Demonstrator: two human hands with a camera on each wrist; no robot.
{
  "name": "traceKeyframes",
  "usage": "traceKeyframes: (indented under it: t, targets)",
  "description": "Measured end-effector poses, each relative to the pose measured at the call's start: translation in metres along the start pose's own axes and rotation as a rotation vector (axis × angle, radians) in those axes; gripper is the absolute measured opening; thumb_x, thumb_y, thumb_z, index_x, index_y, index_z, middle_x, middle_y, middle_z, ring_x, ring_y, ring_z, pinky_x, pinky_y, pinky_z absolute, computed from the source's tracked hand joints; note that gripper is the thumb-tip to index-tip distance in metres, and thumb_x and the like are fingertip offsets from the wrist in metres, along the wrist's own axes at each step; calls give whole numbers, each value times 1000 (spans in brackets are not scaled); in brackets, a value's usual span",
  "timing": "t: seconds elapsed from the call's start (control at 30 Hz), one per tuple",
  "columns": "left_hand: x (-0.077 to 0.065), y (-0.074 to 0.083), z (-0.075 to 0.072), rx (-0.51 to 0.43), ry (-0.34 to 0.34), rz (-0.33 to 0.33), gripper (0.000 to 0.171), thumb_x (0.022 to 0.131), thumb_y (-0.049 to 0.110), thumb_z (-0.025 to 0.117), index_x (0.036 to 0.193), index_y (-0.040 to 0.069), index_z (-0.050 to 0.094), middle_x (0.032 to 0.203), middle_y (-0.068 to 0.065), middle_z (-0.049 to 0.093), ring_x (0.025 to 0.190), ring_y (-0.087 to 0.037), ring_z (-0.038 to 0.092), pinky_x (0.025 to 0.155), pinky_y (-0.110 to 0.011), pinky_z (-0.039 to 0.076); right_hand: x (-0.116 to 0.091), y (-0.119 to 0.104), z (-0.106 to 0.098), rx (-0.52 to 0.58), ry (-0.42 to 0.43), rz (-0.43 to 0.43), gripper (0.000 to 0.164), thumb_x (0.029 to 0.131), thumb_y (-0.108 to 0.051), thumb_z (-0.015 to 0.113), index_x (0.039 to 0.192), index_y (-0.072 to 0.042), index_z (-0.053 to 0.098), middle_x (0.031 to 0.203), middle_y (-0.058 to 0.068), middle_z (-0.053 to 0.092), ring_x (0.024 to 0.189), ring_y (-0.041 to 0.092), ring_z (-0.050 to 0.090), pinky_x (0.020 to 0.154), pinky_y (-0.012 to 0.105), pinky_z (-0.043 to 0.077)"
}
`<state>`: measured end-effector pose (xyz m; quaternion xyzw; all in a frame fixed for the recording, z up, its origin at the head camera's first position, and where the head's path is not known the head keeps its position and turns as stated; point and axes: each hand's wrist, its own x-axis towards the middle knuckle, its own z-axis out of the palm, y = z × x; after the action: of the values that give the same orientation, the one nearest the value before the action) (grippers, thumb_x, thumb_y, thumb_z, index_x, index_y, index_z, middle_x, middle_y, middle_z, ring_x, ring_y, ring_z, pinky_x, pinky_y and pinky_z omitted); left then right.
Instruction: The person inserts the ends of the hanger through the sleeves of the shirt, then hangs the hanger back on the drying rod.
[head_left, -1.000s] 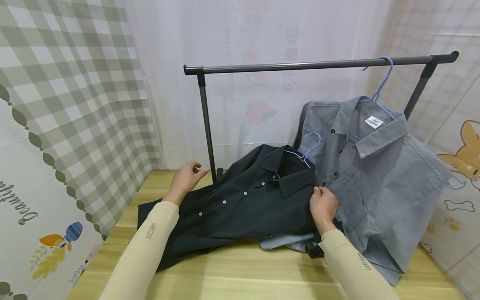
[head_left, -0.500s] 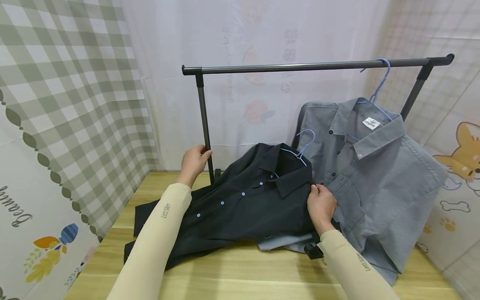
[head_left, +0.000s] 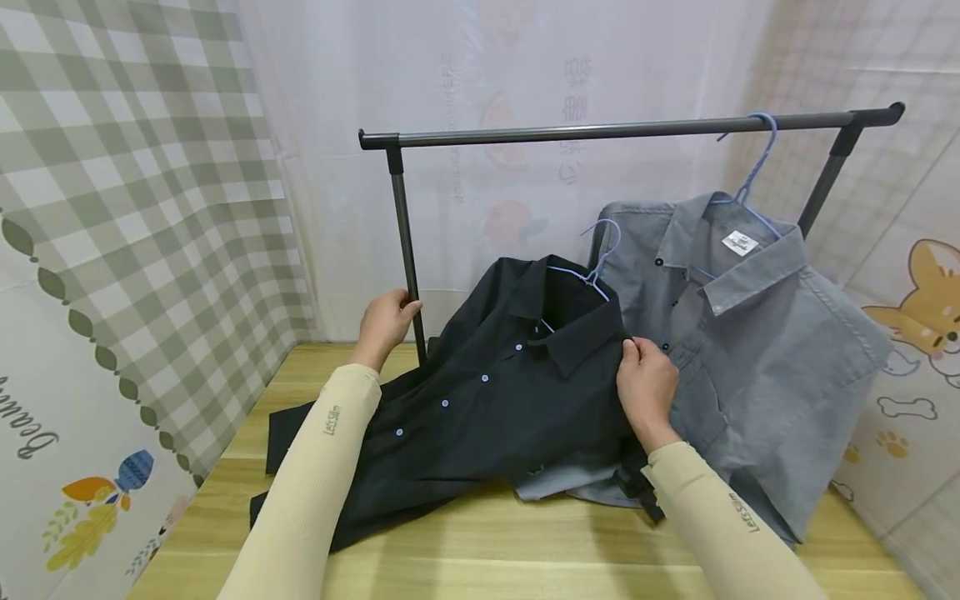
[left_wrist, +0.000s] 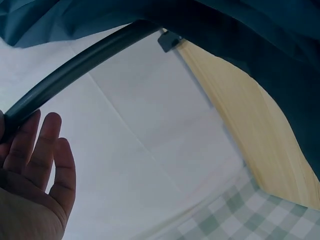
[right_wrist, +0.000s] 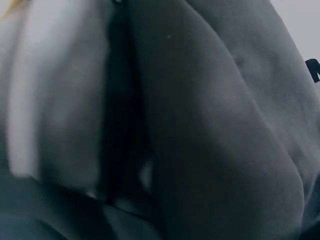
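A black button-up shirt [head_left: 487, 417] lies over the wooden table, its collar end lifted, with a thin blue hanger [head_left: 597, 265] inside the collar. My right hand [head_left: 647, 387] pinches the shirt at its shoulder. To the left, my left hand [head_left: 387, 327] holds the upright post [head_left: 406, 237] of the dark clothes rack between thumb and fingers. In the left wrist view the other fingers [left_wrist: 64, 167] of that hand are loosely bent beside the post. Cloth fills the right wrist view, and the right hand does not show there.
A grey shirt [head_left: 772, 350] hangs at the right on a second blue hanger [head_left: 759, 167], hooked over the rack's crossbar [head_left: 585, 132]. Grey cloth [head_left: 562, 481] shows under the black shirt on the table [head_left: 480, 550]. Curtains surround the back and sides.
My left hand has moved up and right from the black shirt's side to the rack's post. The right hand has raised the shirt's collar end, and its hanger has risen with it.
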<state>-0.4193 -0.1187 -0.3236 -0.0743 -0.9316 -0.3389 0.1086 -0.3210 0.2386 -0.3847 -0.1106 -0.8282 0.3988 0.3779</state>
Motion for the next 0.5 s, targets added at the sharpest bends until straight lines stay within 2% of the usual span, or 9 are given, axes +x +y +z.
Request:
traceKeyframes:
  t: [0.23, 0.5]
  targets:
    - [0, 1, -4, 22, -14, 14, 32, 105, 30, 50, 111, 2, 65, 109, -17, 67, 97, -32, 60, 86, -46, 46, 19, -22, -17, -4, 55, -66, 29, 103, -17, 54, 111, 5, 70, 103, 24, 70, 96, 45, 63, 85, 56, 46]
    - [0, 0, -5, 38, -11, 30, 31, 105, 28, 52, 109, 1, 66, 108, -17, 68, 99, -34, 61, 86, -47, 47, 22, -41, -23, -2, 60, -108, 31, 103, -22, 54, 113, 1, 72, 102, 20, 71, 93, 41, 65, 81, 53, 48]
